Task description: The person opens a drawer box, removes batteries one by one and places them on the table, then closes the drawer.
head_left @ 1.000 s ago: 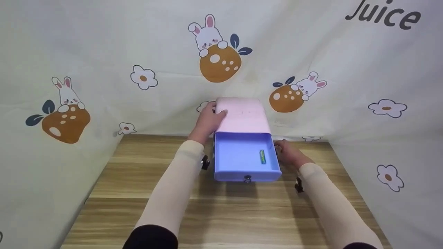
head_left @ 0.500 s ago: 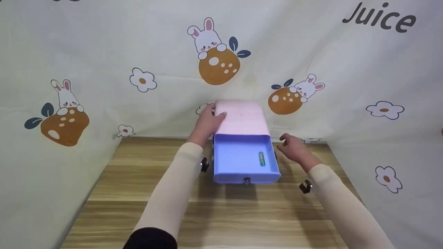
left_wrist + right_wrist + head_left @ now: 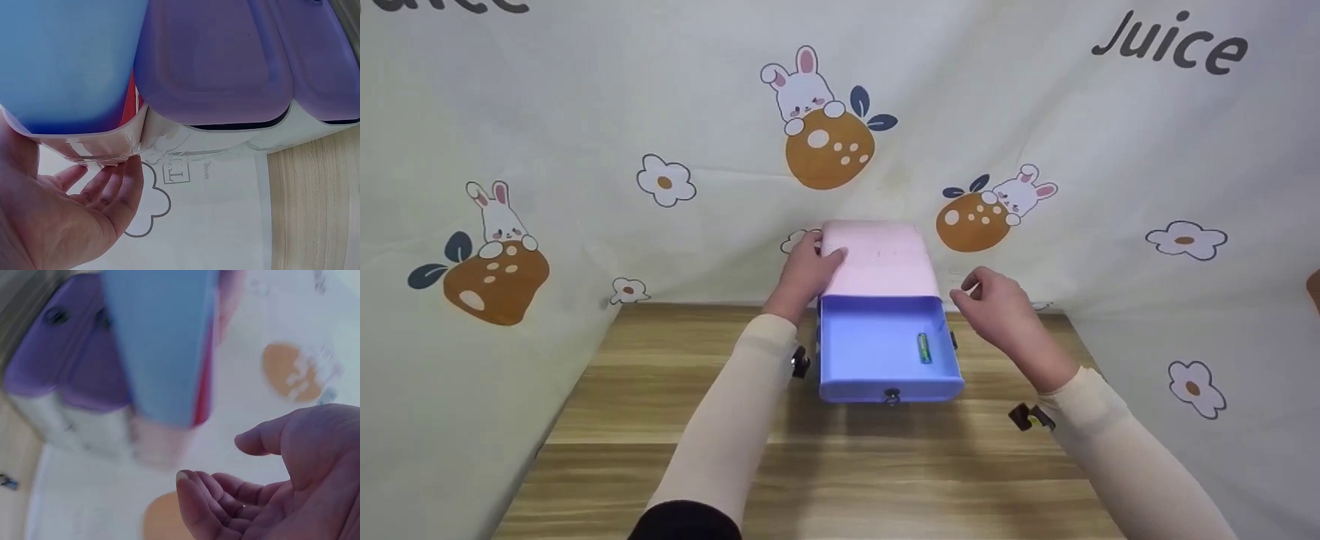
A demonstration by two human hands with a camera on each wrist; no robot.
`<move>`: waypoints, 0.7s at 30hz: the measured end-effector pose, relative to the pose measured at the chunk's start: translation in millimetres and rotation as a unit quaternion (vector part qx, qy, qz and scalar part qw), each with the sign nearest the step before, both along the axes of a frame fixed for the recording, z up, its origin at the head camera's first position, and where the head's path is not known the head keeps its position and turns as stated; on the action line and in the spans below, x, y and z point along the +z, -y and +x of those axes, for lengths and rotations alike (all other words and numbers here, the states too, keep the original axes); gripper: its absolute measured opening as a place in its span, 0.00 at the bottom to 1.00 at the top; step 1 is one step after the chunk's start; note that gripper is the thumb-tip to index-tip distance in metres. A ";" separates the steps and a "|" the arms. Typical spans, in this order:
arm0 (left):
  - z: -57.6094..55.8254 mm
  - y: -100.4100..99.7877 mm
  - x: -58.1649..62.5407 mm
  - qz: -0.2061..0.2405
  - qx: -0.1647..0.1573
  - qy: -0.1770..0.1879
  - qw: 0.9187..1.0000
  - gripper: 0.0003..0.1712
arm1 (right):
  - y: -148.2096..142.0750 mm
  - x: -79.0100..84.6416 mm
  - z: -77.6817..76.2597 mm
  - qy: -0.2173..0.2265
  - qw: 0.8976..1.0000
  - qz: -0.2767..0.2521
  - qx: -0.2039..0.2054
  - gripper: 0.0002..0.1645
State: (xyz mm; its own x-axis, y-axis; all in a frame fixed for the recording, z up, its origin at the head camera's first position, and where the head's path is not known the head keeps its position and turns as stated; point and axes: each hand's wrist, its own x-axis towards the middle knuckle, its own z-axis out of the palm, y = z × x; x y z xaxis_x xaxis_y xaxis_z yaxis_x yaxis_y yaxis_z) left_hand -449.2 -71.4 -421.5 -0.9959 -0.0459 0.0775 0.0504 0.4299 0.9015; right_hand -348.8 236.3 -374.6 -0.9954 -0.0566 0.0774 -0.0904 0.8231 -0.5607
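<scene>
A small drawer cabinet with a pink top (image 3: pixel 877 259) stands near the back wall. Its blue top drawer (image 3: pixel 859 345) is pulled out towards me, and a small green battery (image 3: pixel 924 348) lies inside on the right. My left hand (image 3: pixel 808 270) grips the cabinet's left side, thumb on top; in the left wrist view its fingers (image 3: pixel 130 185) lie along the case's side. Off to the cabinet's right, my right hand (image 3: pixel 997 304) is raised with loosely curled fingers and holds nothing, apart from the case in the right wrist view.
Below the blue drawer are closed purple drawers (image 3: pixel 219 62). Wood-grain tabletop (image 3: pixel 675 420) surrounds the cabinet. A pale cloth (image 3: pixel 720 217) printed with rabbits and flowers hangs behind and at both sides. A small dark object (image 3: pixel 8 482) lies on the table in the right wrist view.
My right hand has come away from the drawer's right side, rising and moving outward to the right. The left hand keeps its grip; drawer and battery stay as they were.
</scene>
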 end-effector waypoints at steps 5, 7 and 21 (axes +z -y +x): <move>-1.3 0.0 -1.6 0.002 0.000 0.001 1.000 0.42 | 24.1 11.4 20.9 -0.002 0.999 0.021 0.031 0.19; -1.7 0.5 -2.4 0.004 -0.002 0.001 1.000 0.42 | 32.3 12.3 24.2 0.000 0.998 0.036 0.047 0.18; -0.1 0.5 -1.5 0.007 -0.005 -0.015 1.000 0.40 | 73.2 4.4 16.8 0.041 0.977 0.188 0.095 0.25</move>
State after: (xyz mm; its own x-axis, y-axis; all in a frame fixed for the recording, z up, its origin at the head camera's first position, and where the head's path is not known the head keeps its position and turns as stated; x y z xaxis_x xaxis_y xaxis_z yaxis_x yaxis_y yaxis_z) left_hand -449.3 -71.9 -423.0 -0.9936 -0.0363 0.1066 0.0819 0.4167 0.9054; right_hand -332.0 163.2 -370.2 -0.9662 -0.2499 -0.0635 -0.2289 0.9448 -0.2344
